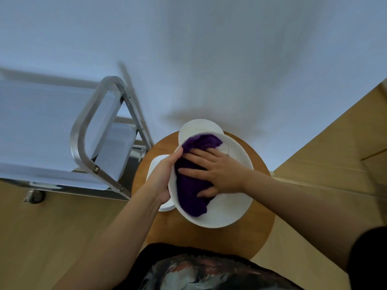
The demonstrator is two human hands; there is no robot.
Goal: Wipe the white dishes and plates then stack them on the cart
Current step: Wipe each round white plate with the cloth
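Cart point(83, 130) stands at 9 o'clock just beside the round counter point(259, 237), shelves bare, so dishes stack within reach. Left hand point(165, 174) grips the bowl point(228, 212) rim to steady it, a plate point(157, 164) beneath. Right hand point(222, 172), fingers point(194, 158) spread flat, presses the purple cloth point(190, 197) inside the bowl; another plate point(199, 128) waits at 12 o'clock.

Single head view, looking steeply down, close over round table point(261, 237); cart point(88, 130) at left.

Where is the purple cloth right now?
In the head view, the purple cloth lies inside the large white dish on the round wooden table, pressed flat under the right hand.
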